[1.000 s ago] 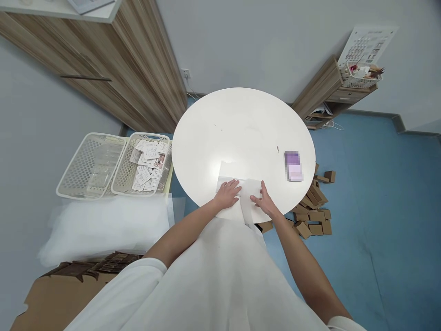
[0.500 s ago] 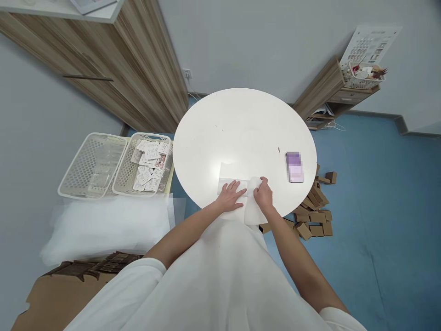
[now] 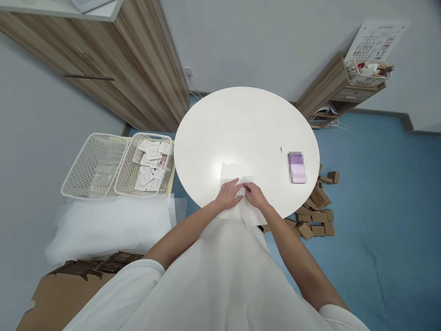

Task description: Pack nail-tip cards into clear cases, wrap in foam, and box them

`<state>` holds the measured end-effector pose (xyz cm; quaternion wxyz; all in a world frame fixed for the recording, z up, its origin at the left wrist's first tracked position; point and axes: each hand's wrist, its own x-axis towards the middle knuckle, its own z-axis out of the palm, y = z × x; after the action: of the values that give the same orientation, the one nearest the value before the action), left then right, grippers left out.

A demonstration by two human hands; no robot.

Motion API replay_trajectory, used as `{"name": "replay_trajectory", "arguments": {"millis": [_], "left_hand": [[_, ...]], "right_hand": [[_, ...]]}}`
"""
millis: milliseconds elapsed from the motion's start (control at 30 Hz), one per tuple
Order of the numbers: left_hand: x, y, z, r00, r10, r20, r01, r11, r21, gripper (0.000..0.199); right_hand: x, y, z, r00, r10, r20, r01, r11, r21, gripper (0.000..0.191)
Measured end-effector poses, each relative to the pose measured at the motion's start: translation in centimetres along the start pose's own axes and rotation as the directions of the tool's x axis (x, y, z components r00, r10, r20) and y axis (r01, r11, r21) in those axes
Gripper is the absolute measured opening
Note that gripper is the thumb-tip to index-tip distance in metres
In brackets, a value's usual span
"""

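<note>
A thin, soft white wrapping sheet [image 3: 230, 171] lies at the near edge of the round white table [image 3: 248, 124]. Part of it hangs toward my front, and a fold runs across it under my hands. My left hand [image 3: 228, 196] presses on the sheet, palm down with fingers apart. Close against its fingertips, my right hand [image 3: 255, 196] pinches the folded right side of the sheet. Whatever lies inside the fold is covered by the sheet and my fingers.
A stack of purple cards or packets [image 3: 296, 168], blurred, sits on the table's right. To the left stand a basket of white printed cards [image 3: 119, 177] and another basket [image 3: 69, 181], beside piled white sheets [image 3: 113, 225]. Small cardboard boxes [image 3: 317, 230] lie on the floor at right.
My right hand has moved left, bringing the sheet's right flap over toward my left hand. My left hand stays pressed in nearly the same place. The view has shifted slightly.
</note>
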<state>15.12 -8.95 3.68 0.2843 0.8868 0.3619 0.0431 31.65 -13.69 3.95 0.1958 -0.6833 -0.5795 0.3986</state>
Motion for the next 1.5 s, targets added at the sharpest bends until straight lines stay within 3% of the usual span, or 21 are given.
{"name": "replay_trajectory", "arguments": {"millis": [200, 367, 433, 533, 600, 800, 900, 967, 1067, 1167, 1233, 1300, 1367, 1433, 1500], "left_hand": [[0.0, -0.4, 0.4, 1.0, -0.019, 0.019, 0.017, 0.995, 0.101, 0.042], [0.0, -0.6, 0.5, 1.0, -0.017, 0.024, 0.013, 0.992, 0.126, 0.045], [0.0, -0.5, 0.5, 1.0, -0.014, 0.021, 0.011, 0.99, 0.14, 0.045], [-0.1, -0.4, 0.6, 1.0, -0.009, 0.016, 0.006, 0.987, 0.16, 0.046], [-0.1, -0.4, 0.6, 1.0, 0.001, 0.024, -0.005, 0.986, 0.166, 0.048], [0.1, -0.5, 0.3, 0.998, 0.013, 0.064, -0.023, 0.987, 0.162, 0.058], [0.1, -0.4, 0.1, 0.998, 0.009, 0.063, -0.017, 0.993, 0.116, 0.069], [0.1, -0.4, -0.1, 0.998, -0.007, 0.058, 0.004, 0.998, 0.064, 0.074], [0.1, -0.4, -0.6, 0.998, -0.015, 0.064, 0.015, 1.0, 0.0, 0.085], [0.2, -0.7, -1.0, 0.995, 0.022, 0.1, -0.023, 1.0, 0.006, 0.093], [0.2, -0.9, -1.0, 0.99, 0.045, 0.133, -0.053, 0.997, 0.054, 0.095], [0.1, -0.9, -0.8, 0.985, 0.057, 0.163, -0.077, 0.99, 0.121, 0.097], [0.1, -0.8, -0.5, 0.981, 0.061, 0.181, -0.095, 0.978, 0.186, 0.099], [0.1, -0.6, -0.2, 0.979, 0.071, 0.189, -0.117, 0.964, 0.24, 0.1], [0.2, -0.4, 0.0, 0.976, 0.098, 0.194, -0.15, 0.949, 0.277, 0.098]], "right_hand": [[-0.5, 1.1, 0.5, 0.987, -0.156, -0.032, 0.138, 0.937, -0.321, 0.049], [-1.1, 1.5, 0.1, 0.972, -0.231, 0.049, 0.235, 0.926, -0.295, 0.062], [-1.5, 1.6, -0.2, 0.973, -0.232, 0.004, 0.224, 0.937, -0.27, 0.06], [-1.8, 1.6, -0.6, 0.975, -0.158, -0.159, 0.111, 0.957, -0.268, 0.05], [-1.4, 1.4, -0.8, 0.971, -0.125, -0.204, 0.064, 0.957, -0.282, 0.055], [1.4, -0.4, -1.7, 0.985, -0.17, 0.029, 0.166, 0.886, -0.433, 0.073], [2.1, -0.7, -2.5, 0.982, -0.149, 0.12, 0.188, 0.862, -0.471, 0.061], [2.0, -0.3, -2.9, 0.989, -0.122, 0.081, 0.146, 0.883, -0.447, 0.042], [1.2, 1.4, -3.2, 0.996, -0.006, -0.091, -0.018, 0.964, -0.265, 0.021], [-0.2, 3.0, -2.9, 0.953, 0.214, -0.214, -0.232, 0.971, -0.06, 0.018], [-1.1, 3.5, -2.6, 0.928, 0.288, -0.235, -0.305, 0.952, -0.035, 0.021], [-1.7, 3.5, -2.4, 0.929, 0.25, -0.273, -0.284, 0.954, -0.094, 0.029], [-2.0, 3.1, -2.4, 0.954, 0.108, -0.278, -0.169, 0.964, -0.207, 0.049], [-2.1, 2.5, -2.5, 0.981, -0.045, -0.188, -0.016, 0.951, -0.309, 0.059], [-2.1, 2.0, -2.6, 0.991, -0.102, -0.084, 0.066, 0.936, -0.346, 0.054]]}}
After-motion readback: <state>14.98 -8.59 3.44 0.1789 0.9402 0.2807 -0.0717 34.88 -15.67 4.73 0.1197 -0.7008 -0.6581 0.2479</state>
